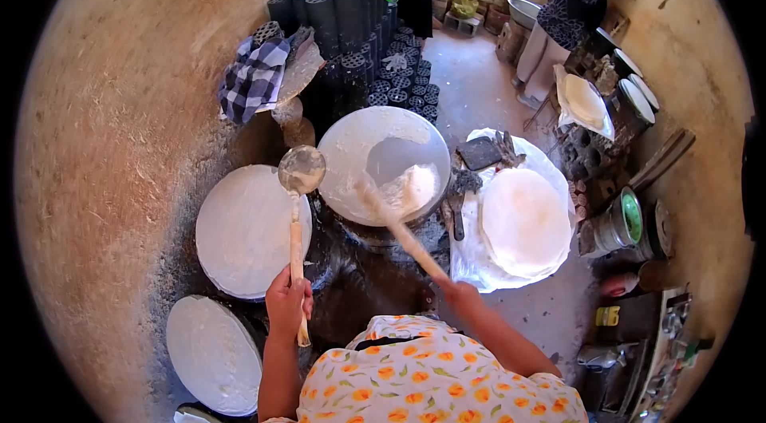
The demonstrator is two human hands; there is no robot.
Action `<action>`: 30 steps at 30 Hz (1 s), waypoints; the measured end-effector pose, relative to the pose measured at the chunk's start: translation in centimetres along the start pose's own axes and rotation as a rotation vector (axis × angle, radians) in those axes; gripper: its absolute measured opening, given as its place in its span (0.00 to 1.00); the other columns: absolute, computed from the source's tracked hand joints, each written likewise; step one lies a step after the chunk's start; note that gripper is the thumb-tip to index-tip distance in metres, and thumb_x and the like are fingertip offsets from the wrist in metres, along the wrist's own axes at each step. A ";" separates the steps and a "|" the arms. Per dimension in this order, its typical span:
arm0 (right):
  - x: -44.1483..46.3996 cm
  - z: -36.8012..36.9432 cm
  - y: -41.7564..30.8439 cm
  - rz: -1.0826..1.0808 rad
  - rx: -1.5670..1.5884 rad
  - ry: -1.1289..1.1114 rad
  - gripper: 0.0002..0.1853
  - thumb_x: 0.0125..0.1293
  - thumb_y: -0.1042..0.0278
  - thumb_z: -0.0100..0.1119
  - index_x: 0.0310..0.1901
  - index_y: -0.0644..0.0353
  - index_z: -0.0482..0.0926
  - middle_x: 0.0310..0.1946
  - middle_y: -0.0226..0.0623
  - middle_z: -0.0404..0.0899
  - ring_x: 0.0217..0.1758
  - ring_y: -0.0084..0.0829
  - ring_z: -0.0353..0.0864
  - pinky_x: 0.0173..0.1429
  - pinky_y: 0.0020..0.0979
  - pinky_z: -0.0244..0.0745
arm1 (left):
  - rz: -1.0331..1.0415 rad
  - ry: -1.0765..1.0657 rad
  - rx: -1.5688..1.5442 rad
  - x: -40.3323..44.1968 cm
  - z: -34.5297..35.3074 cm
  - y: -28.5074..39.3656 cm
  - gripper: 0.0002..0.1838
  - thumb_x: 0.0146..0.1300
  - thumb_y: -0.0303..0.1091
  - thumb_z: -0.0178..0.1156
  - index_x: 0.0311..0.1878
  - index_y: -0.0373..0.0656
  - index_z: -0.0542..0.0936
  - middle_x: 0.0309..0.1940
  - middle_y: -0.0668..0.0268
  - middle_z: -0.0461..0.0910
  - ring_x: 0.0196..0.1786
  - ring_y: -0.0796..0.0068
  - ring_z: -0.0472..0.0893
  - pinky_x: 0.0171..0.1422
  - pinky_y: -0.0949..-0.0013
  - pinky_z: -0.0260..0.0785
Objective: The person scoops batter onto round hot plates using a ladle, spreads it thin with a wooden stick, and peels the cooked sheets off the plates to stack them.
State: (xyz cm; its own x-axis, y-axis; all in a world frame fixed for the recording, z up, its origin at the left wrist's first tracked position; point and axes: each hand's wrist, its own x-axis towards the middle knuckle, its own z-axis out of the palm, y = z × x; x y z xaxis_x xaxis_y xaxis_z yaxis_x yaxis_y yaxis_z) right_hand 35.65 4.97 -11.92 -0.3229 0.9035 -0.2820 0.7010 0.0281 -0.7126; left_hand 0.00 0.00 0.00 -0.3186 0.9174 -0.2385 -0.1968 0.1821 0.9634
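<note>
No readable text or labels anywhere.

Over the white pan [343, 128], the ladle [302, 170] and the blurred wooden stick [399, 231] stand in the way. Bare floor [459, 72] leaves a passage between the briquette stacks [351, 32] and the person at the right wall [570, 8].

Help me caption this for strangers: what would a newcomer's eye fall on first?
Probably the wide, pale round pan in the middle, a white mass at its near right, with the left hand holding a ladle and the right hand a motion-blurred wooden stick. Next, the thin white rounds on plastic sheeting to its right. Behind, tall stacks of black, hole-pierced cylinders stand out.
</note>
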 end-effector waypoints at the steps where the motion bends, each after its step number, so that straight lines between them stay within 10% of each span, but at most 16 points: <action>1: -0.9 0.1 -0.2 0.002 -0.241 0.010 0.32 0.60 0.66 0.58 0.66 0.29 0.63 0.34 0.46 0.78 0.33 0.47 0.82 0.37 0.45 0.76 | 0.004 0.013 0.009 0.0 -0.3 -0.3 0.19 0.66 0.28 0.49 0.59 0.34 0.69 0.23 0.68 0.71 0.14 0.85 0.66 0.15 0.81 0.59; 10: 8.1 -5.7 3.5 0.081 -0.505 0.320 0.30 0.60 0.75 0.51 0.61 0.26 0.68 0.26 0.46 0.75 0.28 0.49 0.79 0.34 0.46 0.75 | 0.029 0.019 0.020 2.0 2.8 -0.6 0.16 0.66 0.28 0.48 0.55 0.34 0.70 0.22 0.68 0.71 0.14 0.85 0.66 0.15 0.81 0.59; 12: 9.7 -5.3 3.1 -0.098 -0.064 0.404 0.27 0.61 0.77 0.50 0.59 0.32 0.72 0.28 0.46 0.76 0.30 0.48 0.80 0.37 0.44 0.75 | 0.028 0.024 0.027 1.7 3.1 -0.6 0.16 0.66 0.28 0.48 0.55 0.34 0.70 0.22 0.68 0.71 0.14 0.85 0.66 0.15 0.80 0.59; 19: 4.7 -7.9 8.1 0.018 -0.485 0.079 0.30 0.63 0.74 0.47 0.59 0.20 0.68 0.30 0.44 0.76 0.32 0.48 0.80 0.39 0.44 0.76 | 0.003 0.153 0.087 1.2 4.9 1.0 0.14 0.65 0.25 0.46 0.53 0.33 0.71 0.21 0.68 0.70 0.13 0.84 0.66 0.14 0.80 0.59; 30: 23.5 -11.9 0.1 -0.257 0.018 0.247 0.22 0.62 0.73 0.49 0.56 0.39 0.76 0.38 0.54 0.80 0.43 0.49 0.81 0.46 0.40 0.75 | 0.045 0.278 0.098 -0.8 6.7 1.2 0.09 0.64 0.26 0.46 0.44 0.34 0.72 0.21 0.67 0.70 0.13 0.82 0.67 0.14 0.78 0.61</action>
State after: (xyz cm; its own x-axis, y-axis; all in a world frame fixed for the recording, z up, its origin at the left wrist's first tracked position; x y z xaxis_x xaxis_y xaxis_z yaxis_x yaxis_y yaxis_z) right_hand 35.71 31.29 -10.95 -0.3223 0.9440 0.0699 0.6049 0.2622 -0.7519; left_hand 6.26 1.90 2.18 -0.5691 0.7959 -0.2067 -0.0905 0.1892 0.9778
